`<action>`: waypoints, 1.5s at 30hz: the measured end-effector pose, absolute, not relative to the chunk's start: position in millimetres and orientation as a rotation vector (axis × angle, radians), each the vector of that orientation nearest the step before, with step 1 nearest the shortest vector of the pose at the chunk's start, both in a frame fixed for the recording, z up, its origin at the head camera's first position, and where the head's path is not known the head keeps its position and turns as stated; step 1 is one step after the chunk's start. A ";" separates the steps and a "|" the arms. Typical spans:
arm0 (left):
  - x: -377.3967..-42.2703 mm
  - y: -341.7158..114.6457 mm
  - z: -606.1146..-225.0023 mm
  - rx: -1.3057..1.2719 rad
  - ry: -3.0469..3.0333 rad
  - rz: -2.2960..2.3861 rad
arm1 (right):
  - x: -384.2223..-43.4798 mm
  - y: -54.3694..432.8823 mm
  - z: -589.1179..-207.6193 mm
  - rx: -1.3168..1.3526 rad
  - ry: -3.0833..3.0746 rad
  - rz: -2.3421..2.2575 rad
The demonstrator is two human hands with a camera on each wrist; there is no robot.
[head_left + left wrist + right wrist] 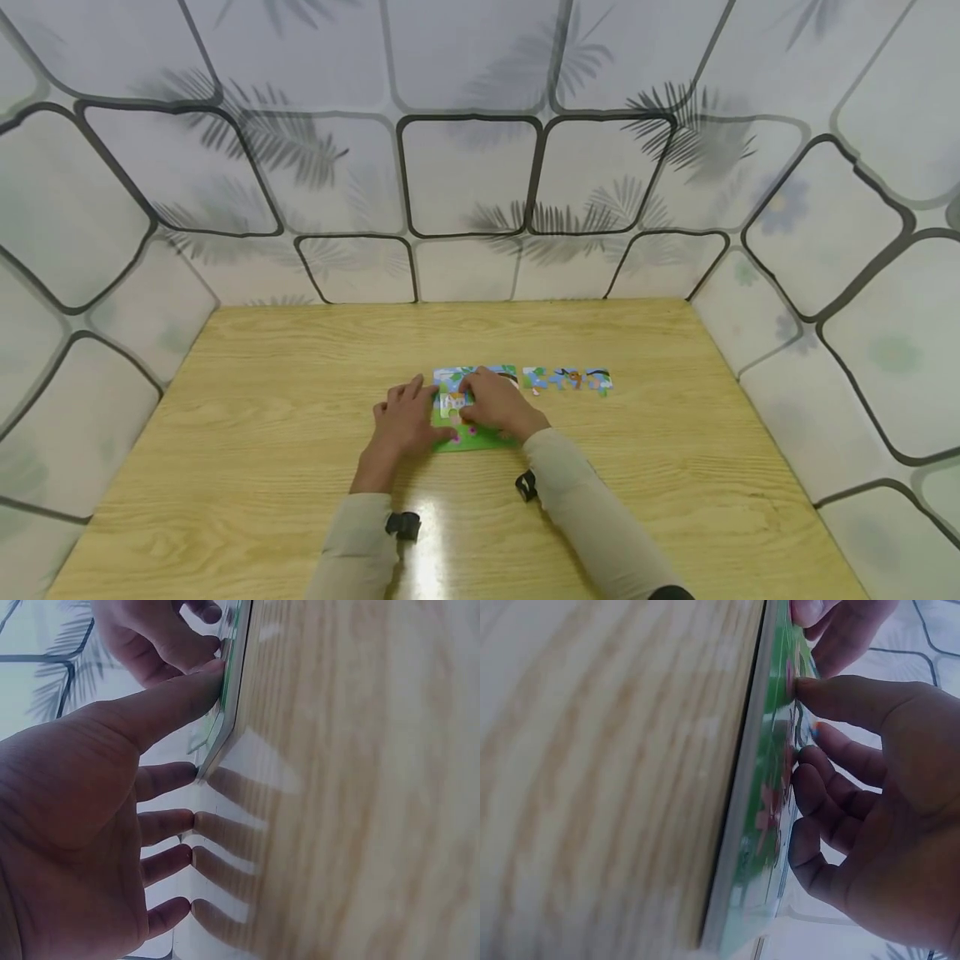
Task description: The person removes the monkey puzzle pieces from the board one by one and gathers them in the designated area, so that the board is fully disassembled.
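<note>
Two sleeves are nearest to you. Your left hand is spread, its thumb on the edge of the puzzle. Your right hand has bent fingers over it (whether they pinch something, I cannot tell). Loose pieces lie just to the right; beyond stands the wall.

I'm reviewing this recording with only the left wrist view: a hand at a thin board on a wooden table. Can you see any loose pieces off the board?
Observer: Yes. The head view shows loose pieces in a row on the table, to the right of the board.
Operator: Those are out of my view. Is the right hand touching them?
Observer: No. In the head view the right hand is over the board, apart from that row.
</note>
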State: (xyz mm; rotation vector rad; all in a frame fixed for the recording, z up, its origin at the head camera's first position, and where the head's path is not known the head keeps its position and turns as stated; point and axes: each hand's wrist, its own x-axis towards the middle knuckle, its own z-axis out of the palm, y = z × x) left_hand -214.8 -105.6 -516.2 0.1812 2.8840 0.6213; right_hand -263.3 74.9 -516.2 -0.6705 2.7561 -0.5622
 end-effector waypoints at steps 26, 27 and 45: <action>-214.9 -103.4 -519.8 0.168 2.889 0.593 | -254.1 112.0 -518.2 -0.465 2.710 -1.109; -214.7 -103.6 -519.4 0.169 2.889 0.592 | -253.8 113.8 -518.7 -0.470 2.713 -1.119; -212.9 -103.5 -516.8 0.170 2.877 0.613 | -251.1 174.3 -528.7 -0.422 2.893 -1.057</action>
